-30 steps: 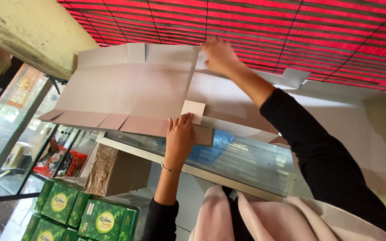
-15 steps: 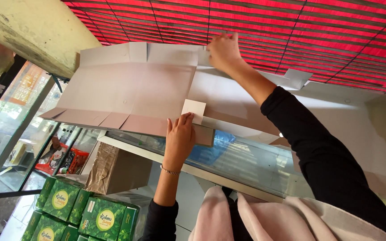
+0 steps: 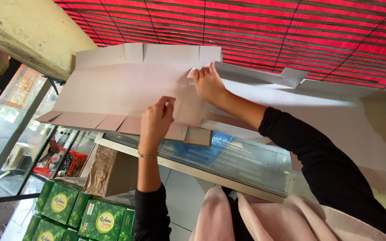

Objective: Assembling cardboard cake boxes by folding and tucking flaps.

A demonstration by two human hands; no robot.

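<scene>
Red slatted awning overhead throws a warm light over a glass-topped counter (image 3: 228,163) where a person is working a flat sheet of cardboard. Left hand (image 3: 156,122) is curled closed, fingers pinching the near middle of the unfolded carton blank (image 3: 121,89), close to the row of small flaps along its near edge. Right hand (image 3: 208,82) lies farther off, fingers bent and pressing down on the blank's right side, where a crease meets a second pale sheet (image 3: 291,96) lying under and to the right of it. The blank rests flat on the counter, spreading to the left past the edge. It looks light and fairly stiff across its panels but ready to bend at the scored lines, so I would judge it best held near a crease or by a panel edge, not by the thin flaps, which could crumple. Its matte face seems unlikely to slip. Below the counter, at the near left, stand green cartons (image 3: 68,209) with round yellow labels, a brown paper-wrapped bundle (image 3: 108,172) just beside them.
</scene>
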